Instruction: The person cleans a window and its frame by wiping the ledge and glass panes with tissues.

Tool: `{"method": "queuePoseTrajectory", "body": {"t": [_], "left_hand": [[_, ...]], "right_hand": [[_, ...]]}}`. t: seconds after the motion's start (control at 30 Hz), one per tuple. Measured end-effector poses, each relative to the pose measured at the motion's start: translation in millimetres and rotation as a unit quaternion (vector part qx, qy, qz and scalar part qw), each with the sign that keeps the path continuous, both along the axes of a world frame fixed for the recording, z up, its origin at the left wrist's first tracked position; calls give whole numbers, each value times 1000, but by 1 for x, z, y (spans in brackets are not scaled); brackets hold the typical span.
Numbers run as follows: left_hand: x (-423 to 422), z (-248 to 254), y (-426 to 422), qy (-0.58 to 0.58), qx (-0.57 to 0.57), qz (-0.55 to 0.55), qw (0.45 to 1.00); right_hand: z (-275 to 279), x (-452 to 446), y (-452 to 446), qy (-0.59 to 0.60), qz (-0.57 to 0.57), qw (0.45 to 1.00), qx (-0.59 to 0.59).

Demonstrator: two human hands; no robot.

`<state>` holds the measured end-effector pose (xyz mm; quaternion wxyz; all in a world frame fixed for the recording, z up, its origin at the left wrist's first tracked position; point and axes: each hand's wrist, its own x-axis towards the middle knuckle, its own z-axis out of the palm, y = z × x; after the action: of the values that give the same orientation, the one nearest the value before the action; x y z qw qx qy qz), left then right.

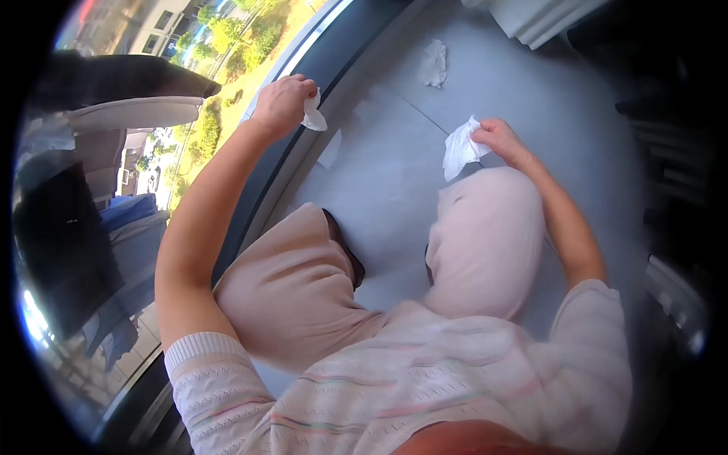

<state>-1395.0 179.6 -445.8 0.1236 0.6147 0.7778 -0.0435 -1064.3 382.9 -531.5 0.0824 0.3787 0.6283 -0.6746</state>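
My left hand (283, 104) is closed on a small white tissue (314, 115) above the dark window ledge. Over by my raised knee, my right hand (501, 141) pinches a larger crumpled white tissue (460, 151), which hangs down from the fingers above the grey floor. A crumpled whitish wad (434, 64) lies on the floor farther ahead, touched by neither hand. Beside the window frame a small pale piece (330, 150) is seen on the floor.
A window (227, 61) with a dark frame runs along the left, with greenery outside. Clothes-like fabric (129, 220) shows at the far left. A white ridged object (523, 19) stands at the top right. My bent knees are in front of me on the grey floor (394, 227).
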Motion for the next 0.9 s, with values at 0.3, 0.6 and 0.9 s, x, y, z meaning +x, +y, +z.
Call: {"method": "queuePoseTrajectory", "body": {"t": [0.3,0.6,0.9], "left_hand": [[-5,-66,117,43,134,-218,966],[59,-159,225,-99,-38,112,988],[63,-183,201,-469,-72,237,848]], "right_hand": [[-12,75,-2,-134,65,988,32],[12,94,-26,-167,83,982,2],[-21,79,-13,-137,-56,980,-130]]}}
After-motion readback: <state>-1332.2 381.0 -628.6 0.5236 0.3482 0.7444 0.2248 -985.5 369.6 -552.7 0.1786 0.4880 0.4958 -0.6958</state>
